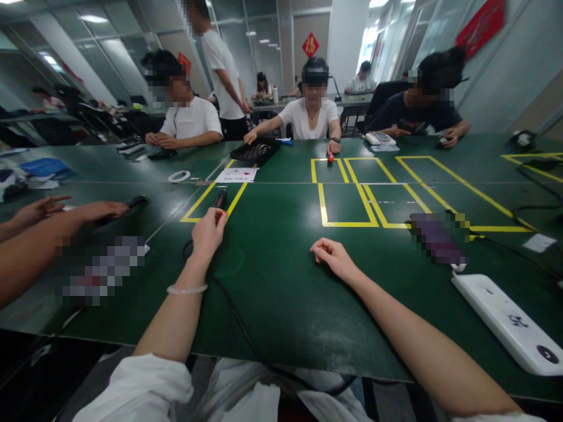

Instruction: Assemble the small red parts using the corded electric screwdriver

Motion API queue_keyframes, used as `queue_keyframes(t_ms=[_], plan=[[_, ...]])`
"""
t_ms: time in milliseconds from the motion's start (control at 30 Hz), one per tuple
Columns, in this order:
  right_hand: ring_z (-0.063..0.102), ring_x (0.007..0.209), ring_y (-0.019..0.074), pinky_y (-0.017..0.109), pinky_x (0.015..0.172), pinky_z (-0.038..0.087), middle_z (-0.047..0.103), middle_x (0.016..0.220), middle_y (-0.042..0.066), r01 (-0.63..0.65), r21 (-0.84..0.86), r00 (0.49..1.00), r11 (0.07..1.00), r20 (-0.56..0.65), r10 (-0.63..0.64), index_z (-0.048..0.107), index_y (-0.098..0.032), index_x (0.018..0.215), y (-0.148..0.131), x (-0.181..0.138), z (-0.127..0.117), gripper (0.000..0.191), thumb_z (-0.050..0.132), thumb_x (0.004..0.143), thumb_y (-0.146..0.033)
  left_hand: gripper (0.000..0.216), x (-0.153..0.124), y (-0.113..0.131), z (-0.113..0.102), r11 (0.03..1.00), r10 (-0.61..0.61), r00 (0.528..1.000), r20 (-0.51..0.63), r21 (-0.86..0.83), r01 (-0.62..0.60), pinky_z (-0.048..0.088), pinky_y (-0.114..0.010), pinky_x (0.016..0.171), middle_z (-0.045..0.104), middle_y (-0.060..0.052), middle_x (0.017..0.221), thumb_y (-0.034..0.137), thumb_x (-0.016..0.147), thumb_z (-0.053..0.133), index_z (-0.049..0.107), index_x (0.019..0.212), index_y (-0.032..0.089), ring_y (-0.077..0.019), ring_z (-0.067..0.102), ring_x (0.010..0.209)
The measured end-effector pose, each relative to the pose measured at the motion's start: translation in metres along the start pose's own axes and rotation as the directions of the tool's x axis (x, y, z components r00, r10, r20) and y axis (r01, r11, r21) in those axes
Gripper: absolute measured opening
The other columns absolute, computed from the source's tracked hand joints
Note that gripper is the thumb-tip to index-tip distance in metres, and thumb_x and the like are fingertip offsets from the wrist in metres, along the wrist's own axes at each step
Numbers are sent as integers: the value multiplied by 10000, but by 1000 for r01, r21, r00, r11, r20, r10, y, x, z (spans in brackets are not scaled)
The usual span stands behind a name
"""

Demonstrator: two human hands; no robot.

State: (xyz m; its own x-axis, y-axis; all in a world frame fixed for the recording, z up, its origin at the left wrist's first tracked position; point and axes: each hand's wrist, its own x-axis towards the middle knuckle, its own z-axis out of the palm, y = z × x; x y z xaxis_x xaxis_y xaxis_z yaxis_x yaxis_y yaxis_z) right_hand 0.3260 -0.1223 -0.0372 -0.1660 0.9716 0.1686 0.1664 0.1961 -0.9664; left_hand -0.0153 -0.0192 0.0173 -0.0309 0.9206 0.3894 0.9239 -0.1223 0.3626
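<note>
My left hand (208, 230) rests on the green table (281, 293) with its fingers closed round the near end of a black corded tool (220, 199). The tool points away from me across a yellow tape line. Its black cable (237, 322) runs back under my forearm and off the table's near edge. A clear bangle sits on my left wrist. My right hand (331, 255) lies on the table to the right, fingers curled in loosely, with nothing visible in it.
Yellow tape boxes (347, 199) mark the table ahead. A white power strip (510, 322) lies at the right, and a white paper sheet (236, 174) and a black tray (256, 150) lie further off. A neighbour's arms (39, 234) reach in from the left. Several people sit opposite.
</note>
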Motion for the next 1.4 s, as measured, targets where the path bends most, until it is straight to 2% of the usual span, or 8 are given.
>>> queue_keyframes(t_ms=[67,167,333,433,667,833,1067,1400], plan=[[512,552,120,249,572,389,557,588,-27,7,11,1000,1000,8,-7,616,-158,832,1,0,0,242,560,862,-391,384,-10,30,4,949,146,981,128,-299,-102,470,-327,826,681,-85,983,445,934,399,591,1109,162,-207,635,890],[524,567,122,252,576,397,550,596,-27,10,46,1000,999,24,-11,610,-159,835,1,-1,0,232,581,854,-389,422,-30,81,10,796,382,868,317,-590,-135,481,-290,763,661,-63,910,453,934,411,624,1134,148,-155,615,783],[570,624,124,262,622,448,603,697,-26,-12,228,991,974,134,-19,575,-183,1030,0,-4,1,339,697,786,-385,544,-61,135,20,633,536,652,537,-766,111,455,-249,656,604,-19,802,407,909,505,460,1380,137,-115,554,695],[592,658,126,268,649,471,634,763,-10,-35,284,978,958,207,-26,573,-191,1042,-1,-5,3,373,734,765,-382,601,-71,141,31,586,559,589,583,-781,217,425,-239,623,568,14,690,412,899,538,420,1403,107,-106,528,640],[594,671,123,269,655,483,656,803,18,-16,296,975,955,217,-51,587,-184,938,3,-5,6,273,706,801,-387,568,-77,133,52,519,500,627,597,-787,334,445,-261,657,614,-1,705,430,904,541,450,1372,120,-110,563,633],[584,633,117,251,603,462,642,764,6,17,229,988,973,146,-52,596,-179,928,9,-3,3,275,708,793,-391,387,-80,131,60,454,463,619,634,-770,449,491,-307,716,657,-54,796,451,879,569,572,1053,105,-139,627,689],[628,687,138,277,656,505,666,754,12,6,268,992,963,122,-40,582,-187,1016,13,-3,3,294,682,822,-384,292,-82,130,60,504,449,712,540,-811,297,469,-272,738,649,-39,832,366,815,669,577,947,122,-126,619,752],[591,672,131,266,627,482,601,753,-2,5,192,996,981,86,-22,593,-190,898,10,-2,3,262,685,809,-418,218,-87,130,61,572,511,745,429,-817,78,472,-270,773,634,-39,925,307,838,629,584,983,151,-133,607,823]])
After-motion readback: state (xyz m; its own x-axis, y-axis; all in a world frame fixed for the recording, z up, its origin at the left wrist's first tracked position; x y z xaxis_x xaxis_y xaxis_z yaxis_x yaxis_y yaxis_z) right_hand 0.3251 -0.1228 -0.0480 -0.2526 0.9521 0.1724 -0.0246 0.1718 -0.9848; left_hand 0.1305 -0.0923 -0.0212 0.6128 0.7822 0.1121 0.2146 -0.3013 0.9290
